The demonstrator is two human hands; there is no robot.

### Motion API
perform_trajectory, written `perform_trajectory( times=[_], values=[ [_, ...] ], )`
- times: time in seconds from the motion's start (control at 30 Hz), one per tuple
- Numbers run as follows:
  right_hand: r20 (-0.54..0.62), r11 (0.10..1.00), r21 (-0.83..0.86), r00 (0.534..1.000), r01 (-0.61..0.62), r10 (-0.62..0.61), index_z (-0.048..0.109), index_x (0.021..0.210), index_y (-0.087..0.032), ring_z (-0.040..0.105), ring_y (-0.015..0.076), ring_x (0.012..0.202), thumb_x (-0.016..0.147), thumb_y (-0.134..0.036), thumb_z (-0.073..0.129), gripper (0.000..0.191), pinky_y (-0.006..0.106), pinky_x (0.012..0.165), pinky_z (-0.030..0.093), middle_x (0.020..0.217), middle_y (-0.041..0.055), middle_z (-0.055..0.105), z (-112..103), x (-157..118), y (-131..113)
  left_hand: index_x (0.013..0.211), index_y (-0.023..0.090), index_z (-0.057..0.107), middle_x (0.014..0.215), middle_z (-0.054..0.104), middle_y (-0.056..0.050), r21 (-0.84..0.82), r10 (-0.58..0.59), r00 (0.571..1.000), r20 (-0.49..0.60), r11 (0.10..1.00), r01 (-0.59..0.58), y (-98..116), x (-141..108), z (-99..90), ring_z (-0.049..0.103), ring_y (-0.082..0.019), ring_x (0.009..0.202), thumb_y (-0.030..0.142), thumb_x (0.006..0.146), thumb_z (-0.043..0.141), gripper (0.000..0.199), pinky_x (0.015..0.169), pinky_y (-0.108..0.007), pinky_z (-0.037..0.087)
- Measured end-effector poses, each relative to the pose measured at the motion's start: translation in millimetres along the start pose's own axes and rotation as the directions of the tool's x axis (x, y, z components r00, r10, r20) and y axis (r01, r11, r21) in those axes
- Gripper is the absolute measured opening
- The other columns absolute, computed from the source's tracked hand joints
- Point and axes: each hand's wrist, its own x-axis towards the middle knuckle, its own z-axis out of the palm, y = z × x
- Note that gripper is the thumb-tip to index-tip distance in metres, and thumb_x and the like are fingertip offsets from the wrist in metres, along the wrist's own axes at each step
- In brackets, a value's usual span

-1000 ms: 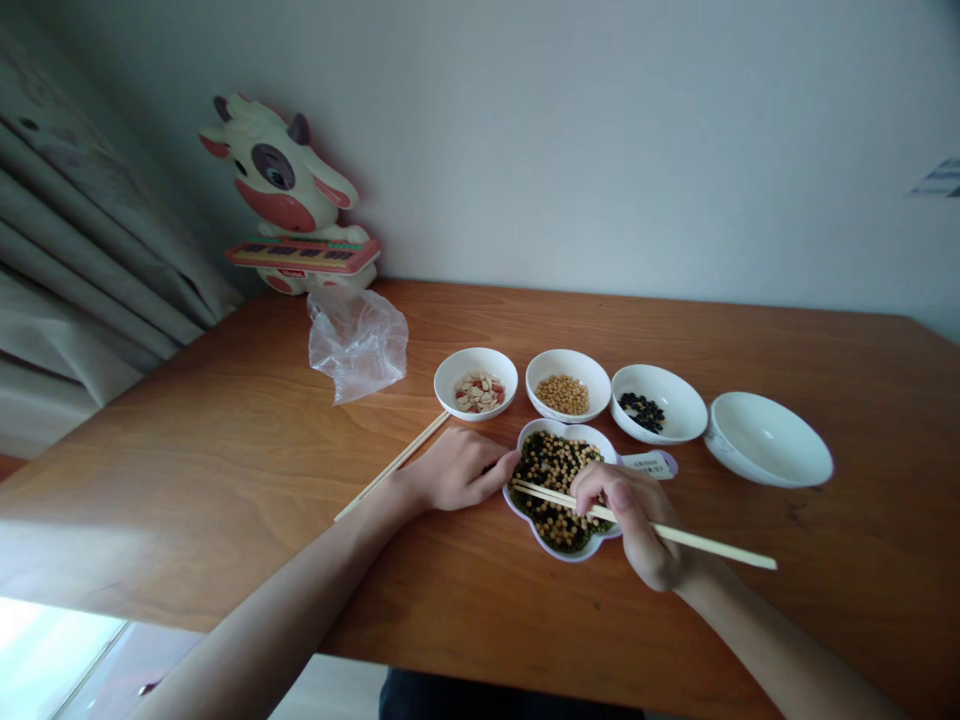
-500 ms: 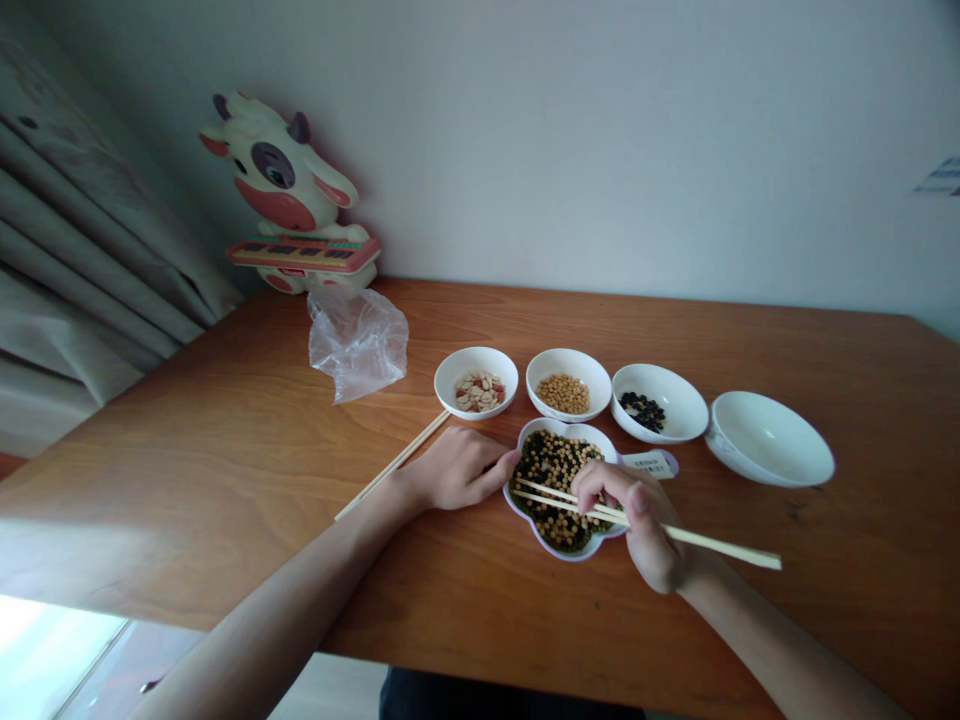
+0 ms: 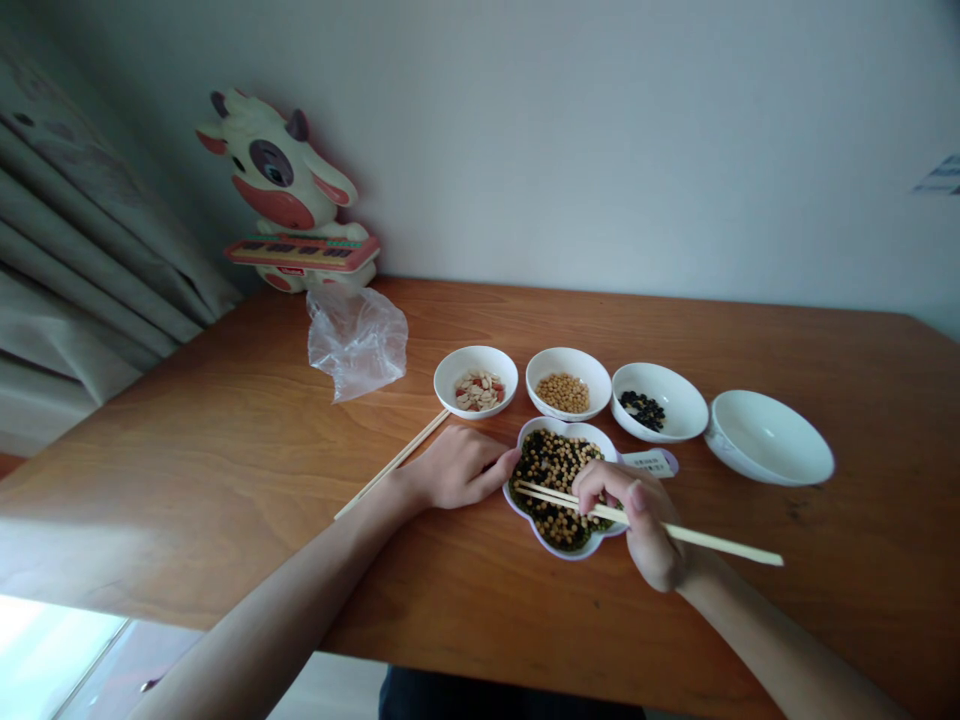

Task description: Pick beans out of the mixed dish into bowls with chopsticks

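Observation:
A white flower-shaped dish (image 3: 541, 545) with a lilac rim lies on the table, holding mixed yellow beans and dark beans over green ones. My left hand (image 3: 463, 466) rests at its left edge, the thumb on the rim and the other fingers curled and partly hidden. Wooden chopsticks (image 3: 720, 543) are gripped in my right hand (image 3: 634, 515) above the dish. Their tips point left, close together, among the beans near the left side. Whether they pinch a bean is too small to tell.
Behind the dish stand white bowls with pale and reddish seeds (image 3: 480, 392), yellow beans (image 3: 564, 393) and black beans (image 3: 643, 410), then another white bowl (image 3: 772, 440). Loose chopsticks (image 3: 390, 465) lie left. A plastic bag (image 3: 358, 340) and cow toy (image 3: 292, 200) are farther back.
The chopstick tips have come together; half a second ago they were slightly apart. Both hands and the dish stay in nearly the same place.

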Motion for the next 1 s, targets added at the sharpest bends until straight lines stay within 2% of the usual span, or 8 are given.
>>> perform_trajectory(
  times=[0.33, 1.0],
  values=[
    [0.008, 1.0, 0.016, 1.0, 0.004, -0.004, 0.062, 0.087, -0.023, 0.063, 0.0243, 0.078, 0.109, -0.067, 0.016, 0.068, 0.04, 0.073, 0.044, 0.084, 0.006, 0.066, 0.0, 0.7, 0.1, 0.072, 0.017, 0.056, 0.069, 0.065, -0.004, -0.03, -0.001, 1.0, -0.001, 1.0, 0.001, 2.0, 0.4, -1.5, 0.05, -0.012, 0.058, 0.043, 0.114, 0.03, 0.056, 0.066, -0.028, 0.038],
    [0.011, 1.0, 0.019, 1.0, 0.024, -0.024, 0.063, 0.088, -0.022, 0.062, 0.0228, 0.076, 0.11, -0.065, 0.017, 0.066, 0.039, 0.073, 0.043, 0.083, 0.0054, 0.066, 0.3, 0.7, 0.1, 0.073, 0.017, 0.058, 0.068, 0.064, -0.003, -0.013, 0.008, 1.0, -0.013, 1.0, -0.008, 0.7, 0.4, -0.3, 0.047, -0.012, 0.056, 0.043, 0.115, 0.031, 0.056, 0.062, -0.03, 0.032]
  ],
)
